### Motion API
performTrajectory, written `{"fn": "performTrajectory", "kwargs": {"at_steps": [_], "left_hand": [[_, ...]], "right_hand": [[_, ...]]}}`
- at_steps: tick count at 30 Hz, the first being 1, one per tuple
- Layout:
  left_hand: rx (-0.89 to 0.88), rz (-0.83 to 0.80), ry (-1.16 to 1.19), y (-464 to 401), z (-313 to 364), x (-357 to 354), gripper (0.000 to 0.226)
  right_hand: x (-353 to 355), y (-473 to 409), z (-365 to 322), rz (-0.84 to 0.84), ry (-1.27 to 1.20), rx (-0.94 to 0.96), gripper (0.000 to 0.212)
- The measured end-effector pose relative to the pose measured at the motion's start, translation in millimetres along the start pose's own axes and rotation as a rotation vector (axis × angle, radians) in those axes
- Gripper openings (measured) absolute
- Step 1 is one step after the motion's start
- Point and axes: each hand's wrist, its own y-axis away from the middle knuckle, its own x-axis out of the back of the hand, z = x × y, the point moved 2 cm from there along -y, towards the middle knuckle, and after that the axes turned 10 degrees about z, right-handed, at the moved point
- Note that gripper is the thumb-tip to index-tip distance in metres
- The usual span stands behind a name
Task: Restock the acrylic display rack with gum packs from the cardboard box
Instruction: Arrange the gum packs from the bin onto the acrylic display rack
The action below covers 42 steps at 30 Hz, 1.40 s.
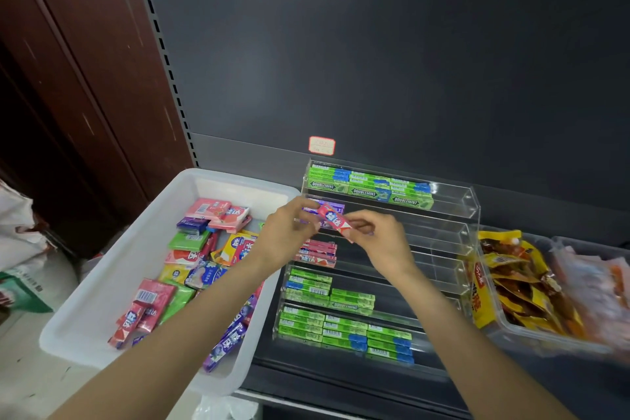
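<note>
Red gum pack (334, 217): you pinch it at both ends, left hand (285, 236) and right hand (381, 242), squaring it for the rack (472, 211). Matching red packs (317, 253) lie just nearer, probably marking its tier.

Both hands (288, 232) (378, 242) pinch a red gum pack (333, 219) above the acrylic rack (472, 215).

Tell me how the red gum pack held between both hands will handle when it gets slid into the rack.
The red gum pack probably stays stiff: it spans straight between the left hand and right hand. It looks light, pinched by fingertips only. Its glossy wrapper may slip, and flat sides suggest no rolling in the acrylic rack.
</note>
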Motion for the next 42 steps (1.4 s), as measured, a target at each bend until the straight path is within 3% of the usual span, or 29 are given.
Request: {"fn": "performTrajectory", "kwargs": {"at_steps": [4, 7, 10, 13, 19, 42], "left_hand": [[-0.345, -0.102, -0.695, 7.5, -22.6, 3.4, 0.037], [-0.551, -0.072, -0.946, 13.7, -33.7, 6.1, 0.036], [-0.567, 0.003, -1.038, 18.2, -39.3, 8.0, 0.042], [-0.466, -0.056, -1.138, 19.0, -48.6, 4.3, 0.056], [-0.281, -0.189, -1.137, 14.1, -55.0, 3.9, 0.056], [-0.255, -0.233, -1.038, 8.0, -52.0, 8.1, 0.051]], "right_hand": [[7.9, 9.6, 17.7, 0.031, 0.092, -0.040, 0.022], [6.8, 15.8, 24.6, 0.030, 0.148, -0.045, 0.024], [2.0, 19.7, 26.6, 0.036, 0.235, -0.017, 0.024], [-5.6, 21.4, 29.8, 0.069, 0.321, 0.037, 0.024], [-20.5, 22.0, 31.0, 0.107, 0.392, 0.041, 0.026], [-40.7, 26.1, 18.6, 0.248, 0.685, 0.211, 0.039]]}}
